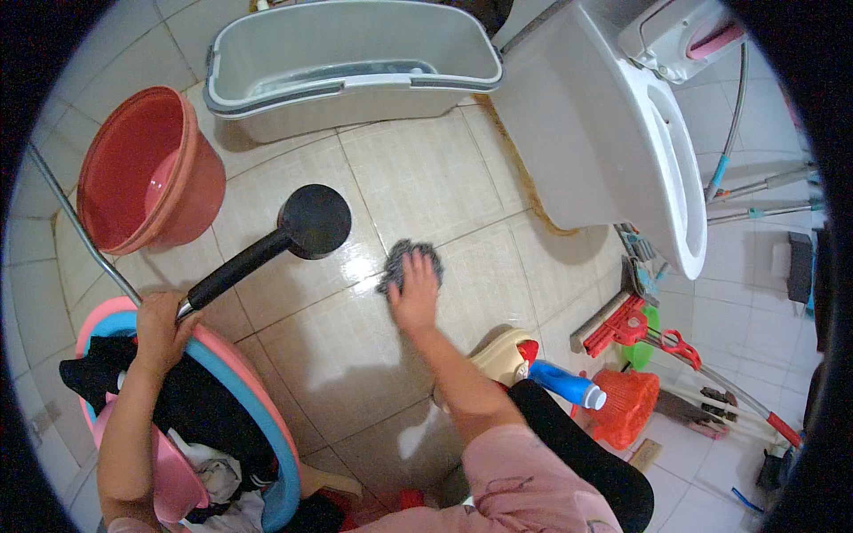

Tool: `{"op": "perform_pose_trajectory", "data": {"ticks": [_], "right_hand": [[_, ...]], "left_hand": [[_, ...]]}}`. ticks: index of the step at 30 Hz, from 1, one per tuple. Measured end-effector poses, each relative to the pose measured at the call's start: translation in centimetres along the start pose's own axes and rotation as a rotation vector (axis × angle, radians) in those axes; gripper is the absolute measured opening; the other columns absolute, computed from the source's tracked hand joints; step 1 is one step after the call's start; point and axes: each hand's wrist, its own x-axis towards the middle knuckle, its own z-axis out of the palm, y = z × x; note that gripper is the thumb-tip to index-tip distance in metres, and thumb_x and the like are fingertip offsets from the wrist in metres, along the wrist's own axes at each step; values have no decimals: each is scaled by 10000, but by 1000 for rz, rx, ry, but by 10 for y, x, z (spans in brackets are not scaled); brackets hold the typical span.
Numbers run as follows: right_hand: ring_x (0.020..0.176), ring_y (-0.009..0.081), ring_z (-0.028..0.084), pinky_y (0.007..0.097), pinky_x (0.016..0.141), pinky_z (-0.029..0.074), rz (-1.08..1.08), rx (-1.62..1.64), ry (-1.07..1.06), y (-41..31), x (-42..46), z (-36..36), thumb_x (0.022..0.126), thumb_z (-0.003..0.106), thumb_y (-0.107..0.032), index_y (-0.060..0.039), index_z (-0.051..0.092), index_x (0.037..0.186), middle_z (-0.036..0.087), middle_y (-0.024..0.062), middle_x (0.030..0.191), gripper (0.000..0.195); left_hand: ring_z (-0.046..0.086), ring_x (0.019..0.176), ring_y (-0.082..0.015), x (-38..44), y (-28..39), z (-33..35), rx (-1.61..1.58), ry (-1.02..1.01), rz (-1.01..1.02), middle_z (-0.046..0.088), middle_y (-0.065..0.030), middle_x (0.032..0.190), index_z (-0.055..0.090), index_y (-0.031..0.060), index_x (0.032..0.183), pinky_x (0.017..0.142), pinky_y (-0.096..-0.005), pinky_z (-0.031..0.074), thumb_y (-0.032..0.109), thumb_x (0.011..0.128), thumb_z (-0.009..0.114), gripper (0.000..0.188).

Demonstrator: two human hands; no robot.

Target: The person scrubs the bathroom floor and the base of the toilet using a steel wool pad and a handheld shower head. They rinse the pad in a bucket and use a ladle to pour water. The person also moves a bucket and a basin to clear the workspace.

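Observation:
My right hand (416,293) presses a dark grey scouring pad (398,258) flat on the beige floor tiles (426,166), near a grout line. My left hand (162,333) grips the lower end of a black handheld shower head (314,221), where a metal hose (83,233) joins its handle. The shower head's round end hangs over the floor to the left of the pad. The tiles near the pad look wet and shiny. Under my left arm are nested pink and blue basins (230,373), holding dark and pale clothes (206,406) and a pink plastic vessel (174,473).
A red plastic bucket (210,180) stands tilted-looking at the left. Behind is a long grey bucket (360,103). A white ceramic fixture (566,133), probably a toilet, rises at the right. Near my right knee are a blue bottle (560,383), an orange-red mesh basket (623,406) and a red-headed sponge mop (610,326).

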Motion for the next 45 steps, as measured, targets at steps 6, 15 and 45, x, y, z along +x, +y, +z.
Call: {"op": "perform_pose_trajectory", "data": {"ticks": [6,15,45], "right_hand": [[1254,373,316,439,1068,196,455,-188,245,187,36,-47,812,531,-309,56,373,1286,367,235,1342,619],[1219,346,375,486,1034,258,-282,-41,272,-3,165,54,704,627,-254,-28,461,1245,441,172,1300,610],[1295,295,288,449,1030,275,-768,293,-615,-204,-128,80,680,687,-212,-105,425,1298,325,89,1404,680]], "left_hand": [[542,720,-376,0,3,-4,-27,72,-104,574,-172,745,566,39,871,635,-447,402,208,717,669,251],[561,681,-385,6,2,4,-83,160,-220,579,-171,717,543,37,881,590,-449,422,266,784,621,262],[531,696,-367,-58,-177,-41,124,290,-66,540,-172,738,530,28,867,623,-425,418,265,772,641,278]]}}
